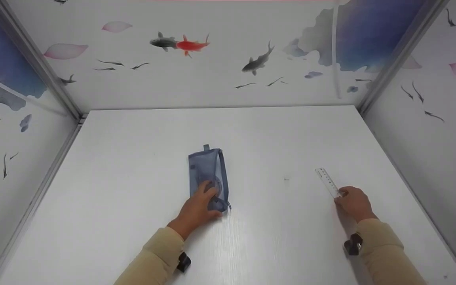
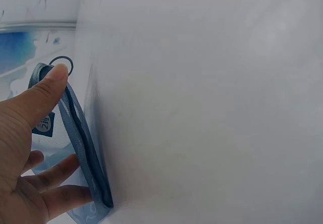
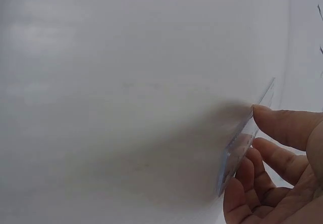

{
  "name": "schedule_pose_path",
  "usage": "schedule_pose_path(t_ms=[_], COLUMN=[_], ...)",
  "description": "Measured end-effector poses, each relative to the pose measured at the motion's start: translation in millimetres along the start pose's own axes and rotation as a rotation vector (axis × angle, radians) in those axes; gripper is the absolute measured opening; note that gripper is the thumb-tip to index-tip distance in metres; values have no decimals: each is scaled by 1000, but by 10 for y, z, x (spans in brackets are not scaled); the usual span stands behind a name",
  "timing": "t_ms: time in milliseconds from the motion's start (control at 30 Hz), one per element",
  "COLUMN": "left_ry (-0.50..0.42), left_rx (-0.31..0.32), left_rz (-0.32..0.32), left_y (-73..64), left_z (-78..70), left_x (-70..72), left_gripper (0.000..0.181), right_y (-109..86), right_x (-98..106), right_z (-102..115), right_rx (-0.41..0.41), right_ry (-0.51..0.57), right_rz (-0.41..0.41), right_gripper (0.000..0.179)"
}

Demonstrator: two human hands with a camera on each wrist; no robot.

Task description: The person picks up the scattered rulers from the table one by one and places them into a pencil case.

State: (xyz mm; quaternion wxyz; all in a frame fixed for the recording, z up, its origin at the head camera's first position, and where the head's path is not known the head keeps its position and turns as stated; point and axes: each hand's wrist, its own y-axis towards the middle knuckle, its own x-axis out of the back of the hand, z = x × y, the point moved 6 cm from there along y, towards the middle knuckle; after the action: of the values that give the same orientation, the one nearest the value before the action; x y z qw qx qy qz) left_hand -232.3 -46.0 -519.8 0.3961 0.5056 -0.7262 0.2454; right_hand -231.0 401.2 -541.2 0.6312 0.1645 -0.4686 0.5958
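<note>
A blue mesh zip pouch point(image 1: 206, 164) lies on the white table, its tab pointing away from me. My left hand point(image 1: 198, 208) grips its nearer part. In the left wrist view, the thumb is on one end of the pouch point(image 2: 83, 138) near a cord loop, and the fingers lie farther along its side. My right hand point(image 1: 356, 202) pinches a clear ruler point(image 1: 327, 181) by its near end. The right wrist view shows the thumb on one face of the ruler point(image 3: 247, 133) and fingers behind it, with the ruler tilted.
The white table point(image 1: 133, 138) is enclosed by panels point(image 1: 220, 87) printed with fish and petals. A small faint mark point(image 1: 286, 179) shows on the tabletop between the hands. Each wrist carries a black camera mount, the right one point(image 1: 353, 244) close to the table.
</note>
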Motion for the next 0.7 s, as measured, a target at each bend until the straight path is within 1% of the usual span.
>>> schedule_pose_path(t_ms=[233, 400, 533, 700], left_ry=[-21, -18, -20, -19], left_rx=[8, 9, 12, 11], left_rz=[5, 3, 4, 7], left_y=[-3, -1, 0, 1], left_z=[3, 9, 9, 5], left_x=[-1, -5, -4, -2], left_gripper=[61, 61, 61, 61], right_y=[-26, -23, -6, 4], right_x=[17, 19, 21, 29], right_z=[47, 54, 33, 11], right_rx=[12, 3, -3, 14], right_ry=[3, 6, 36, 96], right_rz=[4, 0, -7, -23], right_gripper=[47, 46, 47, 49])
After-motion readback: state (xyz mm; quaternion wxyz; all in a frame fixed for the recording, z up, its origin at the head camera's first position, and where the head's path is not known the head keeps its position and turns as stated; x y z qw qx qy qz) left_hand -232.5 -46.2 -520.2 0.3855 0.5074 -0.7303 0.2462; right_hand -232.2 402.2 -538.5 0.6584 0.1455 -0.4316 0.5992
